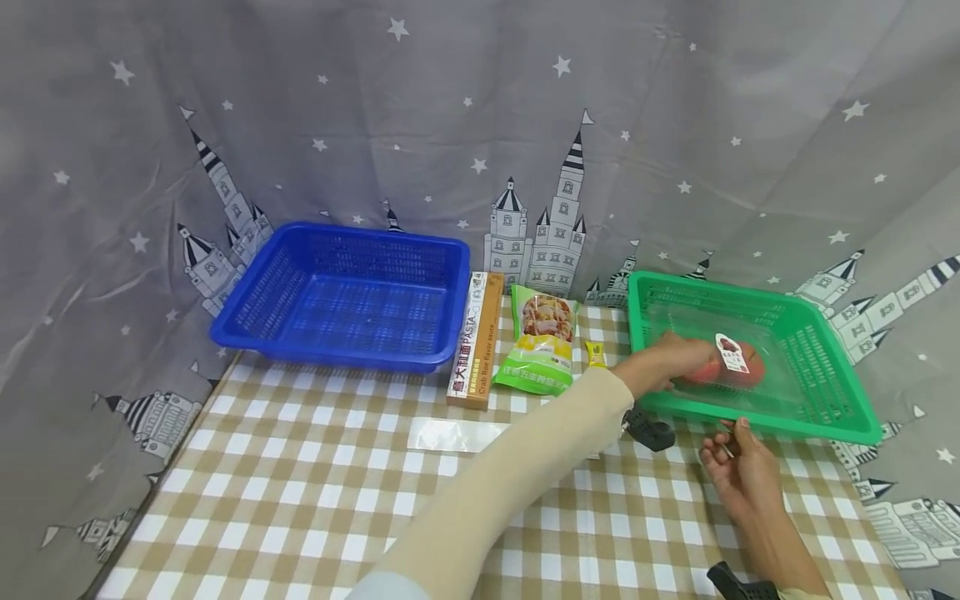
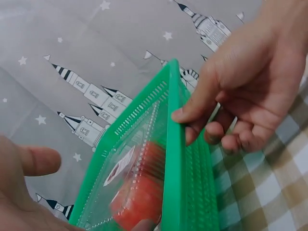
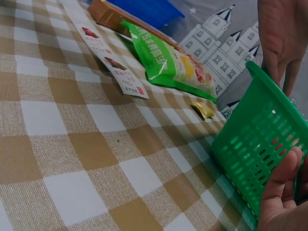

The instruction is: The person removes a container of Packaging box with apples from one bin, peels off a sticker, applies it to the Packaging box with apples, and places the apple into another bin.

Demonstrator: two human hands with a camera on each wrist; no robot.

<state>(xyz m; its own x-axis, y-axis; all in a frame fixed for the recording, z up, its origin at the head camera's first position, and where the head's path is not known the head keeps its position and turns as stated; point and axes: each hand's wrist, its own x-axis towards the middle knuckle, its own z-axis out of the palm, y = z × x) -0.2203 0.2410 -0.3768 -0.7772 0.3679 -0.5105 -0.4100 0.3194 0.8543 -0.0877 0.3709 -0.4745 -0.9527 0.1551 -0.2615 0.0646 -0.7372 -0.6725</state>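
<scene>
In the green basket (image 1: 847,367) at the right lies a clear plastic box (image 2: 151,122) of red round fruits (image 2: 137,202) with a white label (image 1: 732,353). My left hand (image 1: 678,360) reaches over the basket's left side, onto the box. Its thumb stands straight and apart from the box in the left wrist view, while one fingertip shows against the fruit; its other fingers are mostly hidden. Palm up, my right hand (image 1: 742,479) is at the basket's front, its thumb tip touching the rim and its other fingers loosely bent outside the wall.
A blue basket (image 1: 341,358) stands at the back left. Between the baskets are a pasta box (image 1: 476,342), a green food bag (image 1: 538,342) and a small yellow packet (image 1: 596,353). A white strip (image 3: 108,53) with red fruit pictures lies in front, partly behind my left sleeve (image 1: 517,467).
</scene>
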